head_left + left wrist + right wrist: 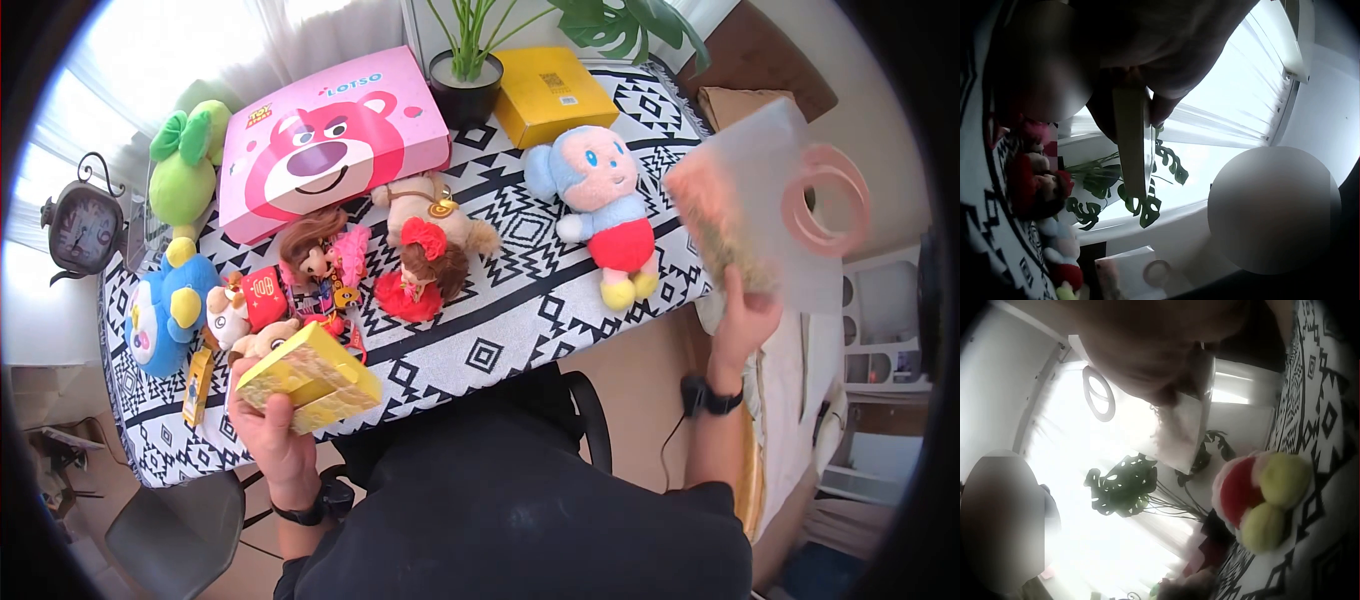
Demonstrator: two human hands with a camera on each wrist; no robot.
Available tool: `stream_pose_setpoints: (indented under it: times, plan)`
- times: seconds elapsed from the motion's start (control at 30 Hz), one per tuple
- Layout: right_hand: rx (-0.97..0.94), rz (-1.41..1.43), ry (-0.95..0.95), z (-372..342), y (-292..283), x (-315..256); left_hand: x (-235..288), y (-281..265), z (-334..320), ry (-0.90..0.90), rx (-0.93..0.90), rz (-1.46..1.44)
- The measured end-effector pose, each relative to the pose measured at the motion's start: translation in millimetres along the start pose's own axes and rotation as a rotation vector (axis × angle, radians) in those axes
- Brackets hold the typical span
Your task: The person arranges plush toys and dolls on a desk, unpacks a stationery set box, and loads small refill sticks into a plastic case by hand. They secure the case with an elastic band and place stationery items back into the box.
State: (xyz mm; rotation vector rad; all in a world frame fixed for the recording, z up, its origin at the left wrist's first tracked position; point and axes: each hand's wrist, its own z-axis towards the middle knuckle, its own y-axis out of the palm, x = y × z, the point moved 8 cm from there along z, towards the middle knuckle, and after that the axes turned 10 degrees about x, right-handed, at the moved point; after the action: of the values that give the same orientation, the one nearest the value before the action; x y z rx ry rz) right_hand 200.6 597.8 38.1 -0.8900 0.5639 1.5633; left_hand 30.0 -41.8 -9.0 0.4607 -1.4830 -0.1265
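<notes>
- The left hand (270, 440) is gripping the small box (312, 385) — thumb and fingers clamped on it — and is holding it up in front of the pink box (335, 140), by the near edge of the cloth (520, 300).
- The right hand (745, 325) is pinching the bag (715, 215), its grip clamped on the lower part; the bag is rising from the hand, well to the right of the pink box, its face showing orange and green, a pink ring (795, 210) showing at its far side.
- A slim pack (197, 388) is standing in front of the pink box, toward the left, with the blue plush (158, 315) sitting just beyond.
- The cow plush (226, 318) is resting nearer the pink box.
- The red doll (425, 275) and the pink doll (330, 255) are lying before the pink box — the pink one closer to it.
- The beige plush (425, 205) is lying just beside the pink box's front right.
- The monkey plush (605, 205) is lying to the right of the pink box.
- The green plush (185, 180) is leaning to the left of the pink box.
- The plant (468, 95) is standing just right of the pink box, the yellow box (555, 95) lying farther right.
</notes>
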Motion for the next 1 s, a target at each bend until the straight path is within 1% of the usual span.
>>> stream_pose_setpoints:
  times: [0.07,0.1,0.13,0.17,0.2,0.27,0.3,0.37,0.4,0.47,0.5,0.53,0.57,0.6,0.67,0.73,0.77,0.8,0.87,0.93,1.0]
  plan:
    - [-0.026,-0.085,-0.255,50.9,15.0,17.6,-12.2,14.3,1.6,-0.058,-0.092,-0.010]
    - [-0.021,-0.083,-0.259,69.5,22.5,22.0,-17.2,18.9,2.9,-0.035,-0.068,-0.027]
    - [-0.028,-0.308,-0.504,79.8,36.3,10.3,-19.0,19.3,5.2,-0.030,-0.071,-0.032]
    - [-0.035,-0.537,-0.747,85.3,52.4,2.5,-23.1,22.4,5.4,-0.047,-0.116,0.032]
    - [-0.032,-0.537,-0.749,99.3,61.1,10.0,-26.4,25.9,5.2,-0.065,-0.162,0.096]
    - [-0.153,-0.574,-0.917,105.4,88.9,22.8,-22.6,32.9,2.6,-0.048,-0.150,0.085]
    - [-0.151,-0.574,-0.922,105.2,93.1,29.8,-25.5,31.5,0.2,-0.065,-0.155,0.036]
    - [-0.366,-0.731,-0.932,95.6,120.4,45.5,-27.3,27.8,-5.1,-0.081,-0.155,-0.019]
    - [-0.367,-0.729,-0.939,92.0,121.7,45.8,-28.7,24.2,-8.4,-0.096,-0.137,-0.003]
    - [-0.572,-0.826,-0.988,68.5,129.6,50.1,-31.4,21.2,-10.7,-0.111,-0.106,0.009]
    - [-0.672,-0.855,-0.895,67.5,128.8,62.4,-33.5,20.3,-12.1,-0.133,-0.090,-0.002]
    - [-0.692,-0.843,-0.894,61.4,124.5,56.7,-34.1,16.7,-14.2,-0.159,-0.072,-0.003]
    - [-0.691,-0.923,-0.864,58.4,119.7,45.7,-37.0,12.0,-13.1,-0.154,-0.061,0.039]
    - [-0.696,-0.993,-0.831,52.3,116.7,36.7,-41.4,11.5,-13.4,-0.189,-0.064,0.021]
    - [-0.611,-0.848,-0.779,44.6,107.0,15.6,-46.4,12.7,-10.1,-0.217,-0.052,0.019]
    - [-0.493,-0.635,-0.732,5.5,108.4,-64.5,-49.3,18.5,-7.5,-0.259,-0.055,-0.009]
    - [-0.554,-0.470,-0.616,-17.7,107.3,-87.6,-49.5,21.4,-6.6,-0.249,-0.091,-0.034]
    - [-0.607,-0.313,-0.501,-42.0,106.6,-105.9,-48.1,23.2,-6.5,-0.246,-0.085,-0.016]
    - [-0.813,0.048,-0.316,-109.7,123.1,-134.5,-50.2,33.3,-9.1,-0.303,-0.128,-0.078]
    - [-1.012,0.345,0.043,-175.8,152.0,-149.7,-52.8,36.1,-10.7,-0.313,-0.150,-0.080]
    - [-1.148,0.458,0.257,-228.0,176.2,-151.2,-55.6,41.3,-16.0,-0.335,-0.177,-0.018]
